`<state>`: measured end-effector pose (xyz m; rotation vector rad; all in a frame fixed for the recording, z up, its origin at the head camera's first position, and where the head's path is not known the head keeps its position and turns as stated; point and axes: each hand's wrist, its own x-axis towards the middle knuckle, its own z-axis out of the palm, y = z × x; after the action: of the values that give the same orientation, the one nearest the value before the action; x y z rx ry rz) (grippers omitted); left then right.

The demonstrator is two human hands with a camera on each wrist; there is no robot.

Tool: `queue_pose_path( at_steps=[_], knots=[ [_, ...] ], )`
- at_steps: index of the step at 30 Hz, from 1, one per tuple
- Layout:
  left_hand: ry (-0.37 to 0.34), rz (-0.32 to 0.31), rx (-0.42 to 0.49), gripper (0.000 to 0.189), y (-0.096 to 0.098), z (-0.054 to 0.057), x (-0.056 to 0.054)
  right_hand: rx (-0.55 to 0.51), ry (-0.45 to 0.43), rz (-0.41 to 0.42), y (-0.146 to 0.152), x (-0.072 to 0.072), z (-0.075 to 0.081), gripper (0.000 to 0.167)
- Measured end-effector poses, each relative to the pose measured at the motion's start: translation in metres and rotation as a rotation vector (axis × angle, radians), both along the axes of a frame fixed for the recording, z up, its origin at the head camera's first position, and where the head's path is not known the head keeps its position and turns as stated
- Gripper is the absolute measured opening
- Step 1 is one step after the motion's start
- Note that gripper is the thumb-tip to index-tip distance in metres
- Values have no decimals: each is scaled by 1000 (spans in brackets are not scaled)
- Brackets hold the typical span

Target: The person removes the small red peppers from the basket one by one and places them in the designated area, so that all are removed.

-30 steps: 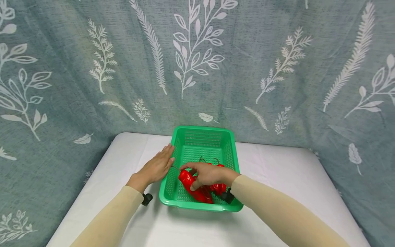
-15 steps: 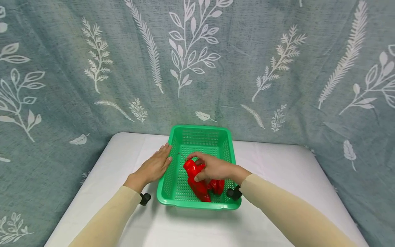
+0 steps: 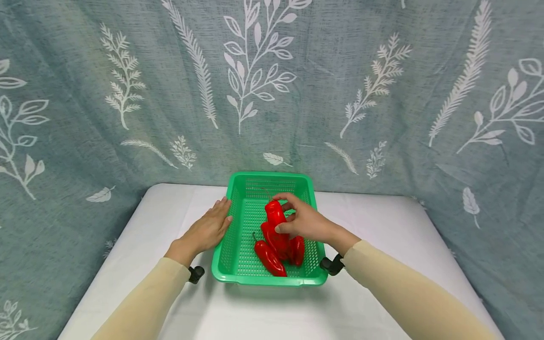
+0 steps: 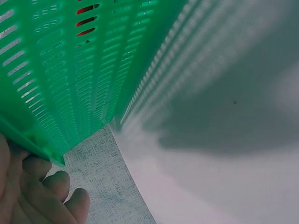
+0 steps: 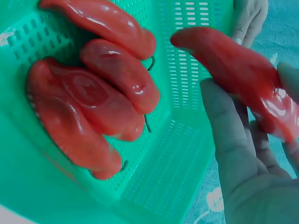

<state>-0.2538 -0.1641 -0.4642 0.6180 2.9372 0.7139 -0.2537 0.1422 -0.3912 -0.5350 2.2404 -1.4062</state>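
A long red pepper (image 3: 275,212) with a thin stem is in my right hand (image 3: 312,219), pinched between thumb and fingers over the green basket (image 3: 276,282). The right wrist view shows this pepper (image 5: 243,74) raised apart from the others, its pointed end free. Several more red peppers lie in the basket, one (image 3: 269,259) towards the front left and another (image 3: 297,250) partly behind the right hand. My left hand (image 3: 208,229) rests with straight fingers against the basket's left rim. In the left wrist view its fingertips (image 4: 58,184) are just by the rim.
The basket stands on a white-covered table (image 3: 374,245), near its back edge. A grey-green curtain (image 3: 314,94) with white leaf prints hangs behind and round the sides. Black wrist straps with small cameras (image 3: 333,264) are on both arms.
My right hand has lifted the pepper up and away from the pile, towards the back right, uncovering other peppers. The left hand stays at the rim.
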Motion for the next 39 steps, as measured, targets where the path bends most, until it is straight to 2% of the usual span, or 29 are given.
queue_pose_path(
  at_steps=[8,15,21,31,35,39],
  knots=[
    [-2,1,-9,63,3,4,0,33,47,-140,20,1,2,72],
    [22,7,-50,63,2,4,4,17,79,-208,44,1,4,77],
    [56,-2,-89,62,1,4,3,46,122,-254,65,-1,8,77],
    [83,-4,-90,61,3,1,2,74,123,-351,100,-12,15,82],
    [86,-5,-91,61,3,-1,2,120,131,-403,113,-19,10,82],
    [88,-10,-91,60,2,-1,2,160,114,-435,122,-26,-3,82]
  ],
)
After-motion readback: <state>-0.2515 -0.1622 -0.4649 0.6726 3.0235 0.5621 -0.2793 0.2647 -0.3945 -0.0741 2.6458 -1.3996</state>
